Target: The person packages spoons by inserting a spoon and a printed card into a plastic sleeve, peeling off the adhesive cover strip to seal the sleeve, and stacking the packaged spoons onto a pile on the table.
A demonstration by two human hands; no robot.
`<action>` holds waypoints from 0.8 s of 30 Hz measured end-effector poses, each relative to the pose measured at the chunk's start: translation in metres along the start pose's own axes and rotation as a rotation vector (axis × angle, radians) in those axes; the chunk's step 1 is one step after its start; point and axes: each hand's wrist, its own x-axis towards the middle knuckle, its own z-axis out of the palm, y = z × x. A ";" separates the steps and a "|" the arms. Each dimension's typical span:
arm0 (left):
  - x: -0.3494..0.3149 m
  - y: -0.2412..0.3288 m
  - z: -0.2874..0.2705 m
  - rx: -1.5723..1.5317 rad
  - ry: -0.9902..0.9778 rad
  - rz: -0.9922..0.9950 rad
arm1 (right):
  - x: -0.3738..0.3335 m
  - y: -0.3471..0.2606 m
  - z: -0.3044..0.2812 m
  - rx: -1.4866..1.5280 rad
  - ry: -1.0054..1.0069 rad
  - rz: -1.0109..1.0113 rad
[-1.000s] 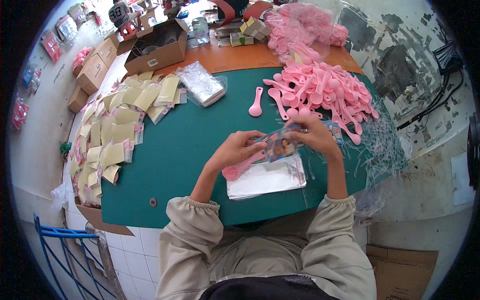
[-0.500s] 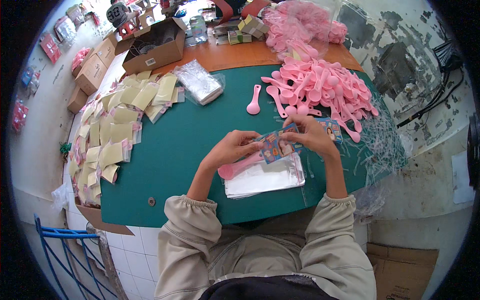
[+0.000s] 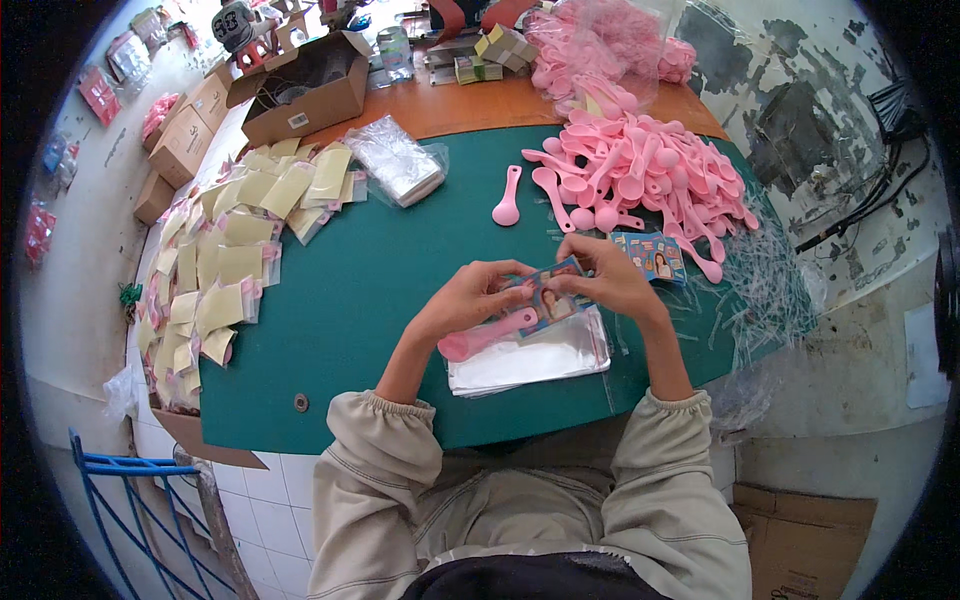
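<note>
left hand (image 3: 465,297), right hand (image 3: 612,278), closer together than before, pinching blue photo card (image 3: 551,306) over plastic-bag stack (image 3: 530,362), pink spoon (image 3: 480,338) at stack's left

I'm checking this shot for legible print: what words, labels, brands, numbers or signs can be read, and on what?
Card held by left hand and right hand: too small to read.
Blue cards beside the right hand: too small.
Open cardboard box, white label: too small.
Brown cartons at left: blurred.
Flat cardboard, lower right: blurred.
Background shirt: large pale figures, not copied.

Seemingly a packing workshop, heaped spoons (image 3: 640,170), cartons (image 3: 182,142)
</note>
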 end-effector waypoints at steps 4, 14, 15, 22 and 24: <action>-0.001 0.001 -0.001 -0.002 -0.012 0.004 | 0.001 -0.005 0.008 0.038 -0.132 0.029; -0.004 0.017 0.001 0.073 0.003 -0.079 | 0.000 -0.002 0.007 0.202 -0.252 0.071; -0.004 0.015 0.003 0.073 0.004 -0.079 | 0.000 -0.003 0.011 0.202 -0.253 0.071; -0.011 0.026 0.002 0.326 0.104 -0.158 | -0.001 -0.003 0.007 0.228 -0.198 0.118; -0.015 0.019 -0.016 0.357 0.052 -0.133 | -0.001 -0.001 -0.005 0.153 -0.078 0.137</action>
